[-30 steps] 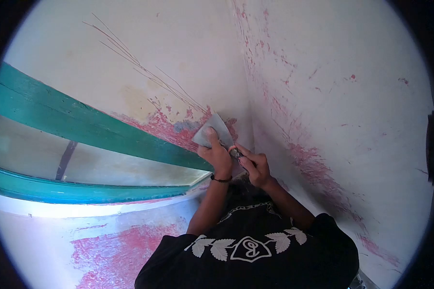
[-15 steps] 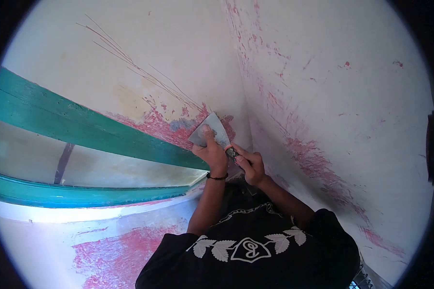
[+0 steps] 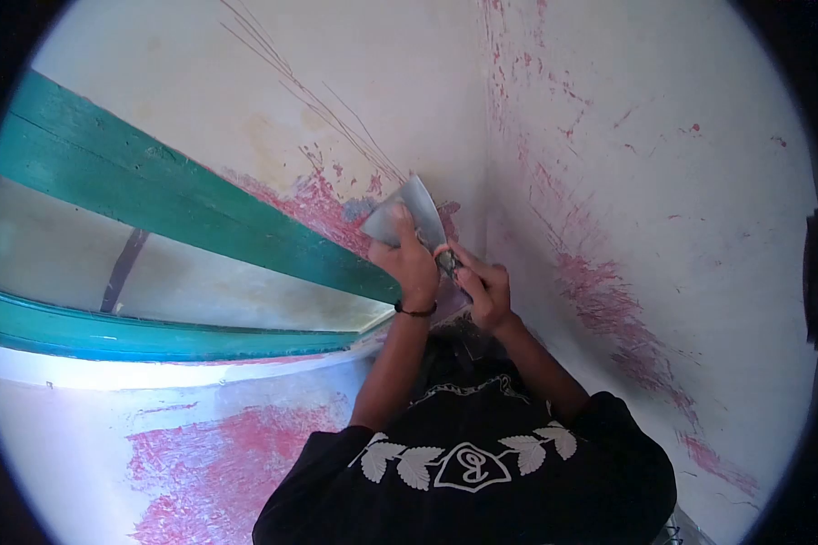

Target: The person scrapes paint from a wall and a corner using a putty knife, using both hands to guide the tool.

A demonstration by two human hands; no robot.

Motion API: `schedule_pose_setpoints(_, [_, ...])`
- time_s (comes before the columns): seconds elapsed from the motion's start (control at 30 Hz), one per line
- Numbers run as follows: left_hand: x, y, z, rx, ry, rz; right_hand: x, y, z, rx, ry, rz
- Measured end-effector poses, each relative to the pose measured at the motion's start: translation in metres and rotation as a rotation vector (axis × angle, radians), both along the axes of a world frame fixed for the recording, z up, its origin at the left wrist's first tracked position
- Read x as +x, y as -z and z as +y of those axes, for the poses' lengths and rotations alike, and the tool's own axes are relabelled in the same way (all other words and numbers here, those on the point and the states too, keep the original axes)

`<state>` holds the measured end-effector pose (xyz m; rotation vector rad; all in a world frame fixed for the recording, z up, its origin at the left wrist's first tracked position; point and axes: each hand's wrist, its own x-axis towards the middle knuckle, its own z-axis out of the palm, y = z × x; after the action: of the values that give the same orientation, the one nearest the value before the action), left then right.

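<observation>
A wide metal scraper blade [image 3: 413,207] lies flat against the white wall just left of the room corner, over a patch of exposed pink and grey paint [image 3: 323,207]. My left hand [image 3: 407,262] presses its fingers on the blade's face; a dark band circles that wrist. My right hand [image 3: 482,289] grips the scraper's handle below and to the right of the blade. Both arms reach up from my black shirt.
A green window frame [image 3: 182,213] with glass runs diagonally to the left of the hands, its end touching the left wrist area. The right wall [image 3: 663,200] carries pink scrape marks. Thin scratch lines [image 3: 327,109] fan up from the blade. More pink paint [image 3: 218,454] shows below the sill.
The blade and both hands have slid up the wall a little, and the view has shifted so the corner sits further right.
</observation>
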<state>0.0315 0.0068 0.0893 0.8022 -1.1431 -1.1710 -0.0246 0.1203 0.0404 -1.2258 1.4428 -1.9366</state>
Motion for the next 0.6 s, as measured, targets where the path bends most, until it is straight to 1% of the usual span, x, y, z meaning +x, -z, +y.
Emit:
schedule_pose_setpoints(0.03, [-0.004,-0.012,-0.001,-0.033,0.017,0.061,-0.001,-0.002,-0.004,-0.013,-0.004,-0.011])
schedule_pose_setpoints(0.1, [-0.004,-0.010,-0.002,-0.059,-0.004,0.056,-0.006,-0.006,-0.008,-0.029,-0.006,-0.004])
schedule_pose_setpoints(0.17, [-0.001,0.002,0.001,-0.051,-0.028,0.030,0.002,-0.006,-0.001,-0.026,-0.003,0.016])
schedule_pose_setpoints(0.23, [0.001,0.018,0.009,-0.001,-0.067,-0.022,0.007,0.007,0.009,0.010,-0.007,-0.028])
schedule_pose_setpoints(0.27, [0.001,0.019,0.008,0.029,-0.045,-0.018,0.009,0.012,0.010,0.030,-0.013,-0.054])
schedule_pose_setpoints(0.33, [0.003,0.015,0.009,0.098,-0.003,-0.017,0.006,0.001,0.006,-0.002,-0.015,-0.058])
schedule_pose_setpoints(0.43, [0.005,-0.009,0.003,0.015,0.068,-0.083,0.006,-0.012,0.005,0.006,-0.010,-0.065])
schedule_pose_setpoints(0.53, [0.004,-0.011,0.001,0.003,0.046,-0.101,0.004,-0.013,0.006,0.026,-0.020,-0.030])
schedule_pose_setpoints(0.6, [0.002,0.006,0.005,0.060,0.022,0.017,0.005,-0.005,0.009,0.039,-0.023,-0.033])
